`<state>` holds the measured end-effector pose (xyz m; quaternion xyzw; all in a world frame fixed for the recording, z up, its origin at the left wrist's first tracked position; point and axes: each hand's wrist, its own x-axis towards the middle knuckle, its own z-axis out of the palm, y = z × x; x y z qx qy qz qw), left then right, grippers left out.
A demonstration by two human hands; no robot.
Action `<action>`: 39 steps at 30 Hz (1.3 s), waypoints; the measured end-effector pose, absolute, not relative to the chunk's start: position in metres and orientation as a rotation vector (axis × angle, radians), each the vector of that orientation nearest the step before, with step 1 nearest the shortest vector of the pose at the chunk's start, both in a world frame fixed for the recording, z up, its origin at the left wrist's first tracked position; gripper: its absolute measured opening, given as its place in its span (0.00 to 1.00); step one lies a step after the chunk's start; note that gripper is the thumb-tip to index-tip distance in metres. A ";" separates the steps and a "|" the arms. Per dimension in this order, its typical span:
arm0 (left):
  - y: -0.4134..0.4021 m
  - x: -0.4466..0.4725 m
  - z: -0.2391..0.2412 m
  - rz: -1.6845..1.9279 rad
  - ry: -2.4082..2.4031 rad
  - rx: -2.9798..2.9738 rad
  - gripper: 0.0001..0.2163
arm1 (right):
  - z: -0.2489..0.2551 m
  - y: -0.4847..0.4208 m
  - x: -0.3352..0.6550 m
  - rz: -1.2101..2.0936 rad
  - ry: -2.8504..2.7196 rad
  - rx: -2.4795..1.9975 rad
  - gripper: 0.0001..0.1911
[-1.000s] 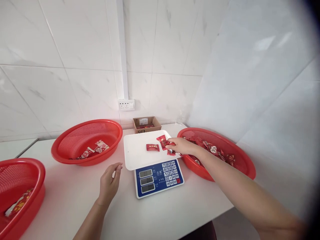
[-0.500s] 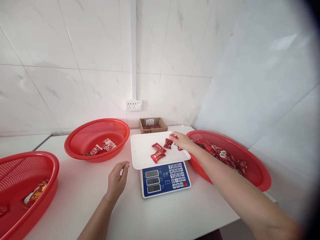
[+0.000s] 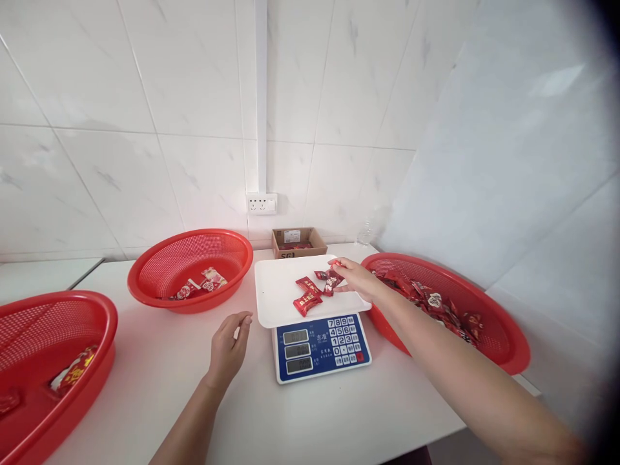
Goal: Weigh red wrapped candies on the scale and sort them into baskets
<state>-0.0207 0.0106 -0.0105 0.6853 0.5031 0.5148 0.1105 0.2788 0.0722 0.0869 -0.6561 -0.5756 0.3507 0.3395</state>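
Note:
A white tray (image 3: pixel 278 300) tops the digital scale (image 3: pixel 322 347) in front of me. Two red wrapped candies with gold lettering lie on it, the nearer one a red candy (image 3: pixel 307 302). My right hand (image 3: pixel 357 280) is over the tray's right part, fingers closed on a dark red wrapped candy (image 3: pixel 332 282) with white lettering. This candy overlaps another wrapped piece on the tray, partly hidden. My left hand (image 3: pixel 230 345) hovers left of the scale, thumb and fingertips together around a small gap, nothing visible in it.
At right, a red basket (image 3: pixel 508 342) holds many wrapped candies. Another red basket (image 3: pixel 145 297) with a few packets stands left of the tray; a third red basket (image 3: pixel 104 361) is at far left. Behind the tray sits a cardboard box (image 3: pixel 310 248) near the wall socket (image 3: pixel 261 204).
My right hand has brought a dark red candy leftward and down onto the pieces on the tray; its fingers have spread slightly. My left hand has stayed nearly still.

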 end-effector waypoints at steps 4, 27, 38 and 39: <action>0.011 -0.021 -0.012 1.518 1.467 2.027 0.12 | 0.085 0.074 0.278 0.864 -1.454 -1.708 0.17; 0.012 -0.020 -0.012 1.496 1.491 2.034 0.13 | 0.078 0.063 0.294 0.509 -1.830 -1.739 0.24; 0.014 -0.021 -0.012 1.503 1.515 2.017 0.13 | 0.079 0.023 0.422 0.293 -1.740 -2.168 0.20; 0.013 -0.020 -0.012 1.505 1.519 2.014 0.13 | 0.074 0.016 0.435 0.302 -1.780 -2.221 0.20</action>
